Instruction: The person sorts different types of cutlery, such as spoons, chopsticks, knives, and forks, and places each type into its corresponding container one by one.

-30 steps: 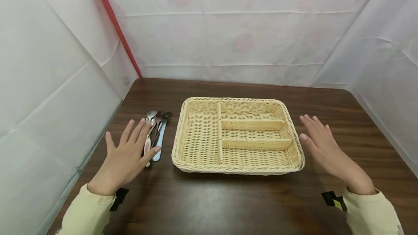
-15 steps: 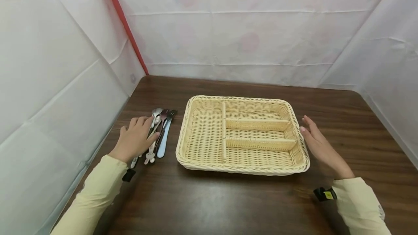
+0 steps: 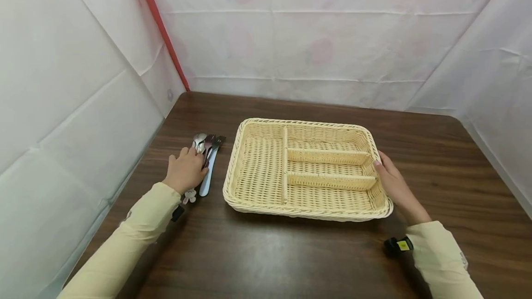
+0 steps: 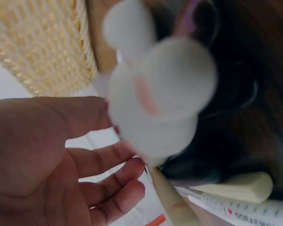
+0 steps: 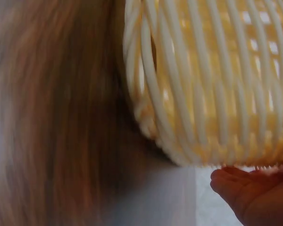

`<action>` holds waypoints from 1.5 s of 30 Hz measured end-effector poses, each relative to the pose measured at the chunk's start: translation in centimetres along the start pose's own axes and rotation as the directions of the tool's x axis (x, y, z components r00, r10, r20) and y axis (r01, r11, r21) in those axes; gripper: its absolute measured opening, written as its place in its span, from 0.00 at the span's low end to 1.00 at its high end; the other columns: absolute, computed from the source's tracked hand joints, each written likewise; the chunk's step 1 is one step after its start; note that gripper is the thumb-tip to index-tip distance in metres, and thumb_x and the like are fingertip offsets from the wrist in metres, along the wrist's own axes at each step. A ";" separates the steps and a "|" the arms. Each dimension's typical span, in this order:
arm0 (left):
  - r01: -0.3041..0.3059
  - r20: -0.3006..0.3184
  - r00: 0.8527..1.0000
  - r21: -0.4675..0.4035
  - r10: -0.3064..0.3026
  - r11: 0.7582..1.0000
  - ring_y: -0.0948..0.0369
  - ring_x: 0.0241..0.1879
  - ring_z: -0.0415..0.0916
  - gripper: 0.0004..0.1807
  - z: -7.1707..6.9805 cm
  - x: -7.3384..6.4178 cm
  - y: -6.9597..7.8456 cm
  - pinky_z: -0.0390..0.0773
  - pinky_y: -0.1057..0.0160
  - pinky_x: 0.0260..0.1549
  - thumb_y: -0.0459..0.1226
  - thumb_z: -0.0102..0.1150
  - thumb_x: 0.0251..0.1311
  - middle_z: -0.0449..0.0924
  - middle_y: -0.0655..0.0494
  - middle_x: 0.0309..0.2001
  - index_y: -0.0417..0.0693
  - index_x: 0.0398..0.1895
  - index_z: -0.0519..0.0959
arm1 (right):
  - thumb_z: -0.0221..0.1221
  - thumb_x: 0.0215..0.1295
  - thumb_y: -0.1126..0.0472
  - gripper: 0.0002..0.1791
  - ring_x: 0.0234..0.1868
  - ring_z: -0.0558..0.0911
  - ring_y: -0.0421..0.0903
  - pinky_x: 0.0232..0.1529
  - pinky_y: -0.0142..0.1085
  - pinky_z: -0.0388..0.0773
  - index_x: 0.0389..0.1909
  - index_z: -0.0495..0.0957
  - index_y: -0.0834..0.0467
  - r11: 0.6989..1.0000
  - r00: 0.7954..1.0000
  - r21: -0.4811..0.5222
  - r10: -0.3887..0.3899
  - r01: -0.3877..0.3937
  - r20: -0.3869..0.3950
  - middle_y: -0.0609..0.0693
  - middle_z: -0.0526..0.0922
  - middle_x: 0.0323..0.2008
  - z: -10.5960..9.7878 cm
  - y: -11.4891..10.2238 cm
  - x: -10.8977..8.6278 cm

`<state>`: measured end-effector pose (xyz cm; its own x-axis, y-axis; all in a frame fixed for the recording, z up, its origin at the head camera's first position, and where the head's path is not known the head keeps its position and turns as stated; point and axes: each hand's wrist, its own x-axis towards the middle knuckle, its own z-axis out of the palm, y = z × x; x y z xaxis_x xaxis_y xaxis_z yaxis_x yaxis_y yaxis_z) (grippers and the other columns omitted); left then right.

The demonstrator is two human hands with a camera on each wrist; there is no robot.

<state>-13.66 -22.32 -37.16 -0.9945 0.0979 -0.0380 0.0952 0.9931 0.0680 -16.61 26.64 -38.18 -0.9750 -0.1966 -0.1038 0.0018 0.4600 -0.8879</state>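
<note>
My left hand [image 3: 185, 170] is over a small bundle of cutlery left of the basket. Thumb and fingers close in on a spoon with a white rabbit-shaped handle end [image 4: 155, 94]; the rabbit hides the fingertips in the left wrist view. Beside it lie a fork with a pale blue handle [image 3: 208, 176], a dark reddish fork and another spoon [image 3: 200, 137]. A cream wicker basket [image 3: 282, 165] with dividers stands mid-table. My right hand [image 3: 396, 186] holds its right rim, thumb at the top edge and fingers along the outer wall.
The brown wooden table [image 3: 266, 253] has white sheeting [image 3: 232, 50] hanging around its back and sides. A red strip [image 3: 162, 26] runs down the back left corner. The basket has one long left compartment and three shorter ones at right.
My left hand has come down onto the cutlery and its spread fingers have curled. My right hand has moved left from beside the basket onto its right rim.
</note>
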 end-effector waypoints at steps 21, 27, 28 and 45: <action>0.026 -0.070 0.997 0.056 -0.022 0.998 0.52 0.19 0.70 0.17 0.0 2.2 -0.1 0.65 0.46 0.32 0.37 0.62 0.51 0.70 0.50 0.16 0.45 0.10 0.69 | 0.31 0.77 0.54 0.32 0.69 0.50 0.62 0.65 0.56 0.49 0.73 0.35 0.65 0.996 0.998 0.083 0.022 -0.017 -0.060 0.69 0.44 0.71 0.9 -0.5 0.4; 0.019 -0.098 0.995 0.059 -0.013 0.998 0.53 0.16 0.67 0.17 0.4 2.3 -0.1 0.66 0.50 0.26 0.36 0.63 0.47 0.68 0.52 0.13 0.47 0.09 0.66 | 0.31 0.77 0.55 0.31 0.69 0.52 0.62 0.65 0.55 0.51 0.74 0.35 0.63 0.994 0.997 0.099 0.048 -0.042 -0.053 0.68 0.45 0.71 1.0 -0.4 0.3; 0.015 -0.107 0.994 0.061 -0.009 0.998 0.53 0.15 0.68 0.17 0.5 2.3 0.0 0.66 0.51 0.25 0.36 0.63 0.46 0.68 0.52 0.13 0.47 0.09 0.66 | 0.31 0.77 0.55 0.31 0.68 0.53 0.62 0.65 0.55 0.52 0.74 0.35 0.63 0.994 0.997 0.100 0.049 -0.043 -0.055 0.68 0.46 0.71 1.0 -0.4 0.3; -0.036 -0.232 0.972 0.000 0.035 0.999 0.57 0.11 0.59 0.19 0.9 2.0 0.6 0.64 0.55 0.11 0.31 0.59 0.40 0.59 0.57 0.09 0.50 0.05 0.60 | 0.32 0.77 0.56 0.31 0.68 0.54 0.62 0.64 0.55 0.52 0.74 0.36 0.64 0.995 0.998 0.093 0.033 -0.028 -0.055 0.70 0.47 0.70 1.0 0.2 0.2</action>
<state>-15.54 -21.49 -38.13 -0.9737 0.1148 0.1969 0.1306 0.9890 0.0690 -16.59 25.86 -38.86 -0.9851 -0.1339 -0.1082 0.0494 0.3822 -0.9227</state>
